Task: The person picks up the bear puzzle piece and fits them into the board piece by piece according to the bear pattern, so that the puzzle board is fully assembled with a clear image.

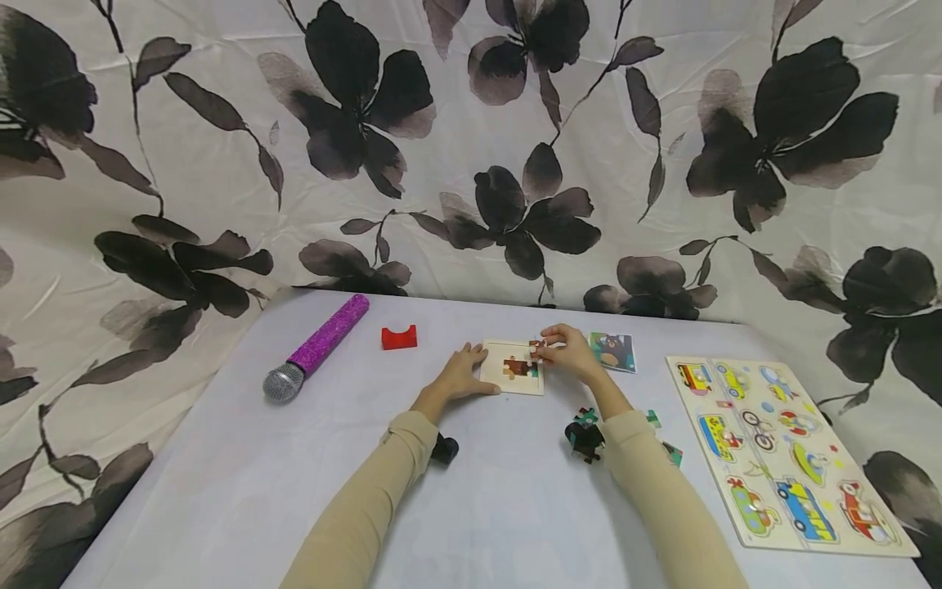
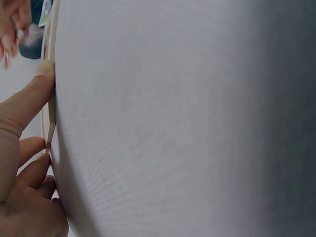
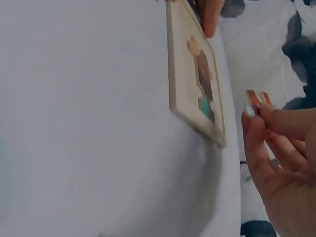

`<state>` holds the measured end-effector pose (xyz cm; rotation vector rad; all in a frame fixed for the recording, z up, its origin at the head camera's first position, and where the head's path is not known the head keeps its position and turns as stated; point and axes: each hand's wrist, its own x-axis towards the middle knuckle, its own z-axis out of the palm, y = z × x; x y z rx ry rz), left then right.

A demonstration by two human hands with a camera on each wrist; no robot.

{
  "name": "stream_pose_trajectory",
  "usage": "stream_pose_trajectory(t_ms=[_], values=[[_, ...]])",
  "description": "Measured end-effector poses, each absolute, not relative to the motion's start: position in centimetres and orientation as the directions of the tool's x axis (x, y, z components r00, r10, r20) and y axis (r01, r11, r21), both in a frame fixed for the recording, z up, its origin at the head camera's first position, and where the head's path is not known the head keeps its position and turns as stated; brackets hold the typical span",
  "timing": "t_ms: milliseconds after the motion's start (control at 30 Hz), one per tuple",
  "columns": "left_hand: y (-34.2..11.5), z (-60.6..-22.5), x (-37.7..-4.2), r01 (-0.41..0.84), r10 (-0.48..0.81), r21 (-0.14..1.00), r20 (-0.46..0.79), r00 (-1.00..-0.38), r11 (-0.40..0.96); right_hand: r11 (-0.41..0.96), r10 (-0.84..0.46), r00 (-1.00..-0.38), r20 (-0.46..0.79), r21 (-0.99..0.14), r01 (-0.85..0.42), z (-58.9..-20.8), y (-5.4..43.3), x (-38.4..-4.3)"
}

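Observation:
A pale wooden puzzle tray (image 1: pixel 489 379) lies flat on the table, with a few brown and green jigsaw pieces (image 1: pixel 519 367) joined inside it. My left hand (image 1: pixel 459 375) holds the tray by its left side, thumb along the near edge and fingers at the far corner. Between thumb and fingertips my right hand (image 1: pixel 570 353) pinches a reddish-brown puzzle piece (image 3: pixel 253 98) above the tray's right side. The right wrist view shows this piece raised clear of the tray. Loose dark and green pieces (image 1: pixel 585 440) lie beside the right forearm, partly hidden by the sleeve.
A picture card (image 1: pixel 613 352) lies right of the tray. Farther right is a large vehicle puzzle board (image 1: pixel 791 454). On the left are a purple glitter microphone (image 1: pixel 326 339) and a red block (image 1: pixel 399 337). A black object (image 1: pixel 445 449) sits by the left sleeve. Floral cloth hangs behind.

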<state>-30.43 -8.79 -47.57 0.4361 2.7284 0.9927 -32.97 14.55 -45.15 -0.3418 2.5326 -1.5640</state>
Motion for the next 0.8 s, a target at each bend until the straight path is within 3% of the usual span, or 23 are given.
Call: stream_pose_trajectory(t_ms=[400,800], values=[[-8.8,-47.6,-30.6,0.206,0.343,0.626,-0.104,-0.934,0.752,0.561,-0.327,-0.943,0.060,-0.791,-0.245,-46.3,11.2,-35.5],[-8.8,-47.8,-30.7,0.221,0.354,0.632,-0.090,-0.931,0.743,0.605,-0.289,-0.956,0.042,-0.766,-0.217,-46.8,10.4,-36.1]])
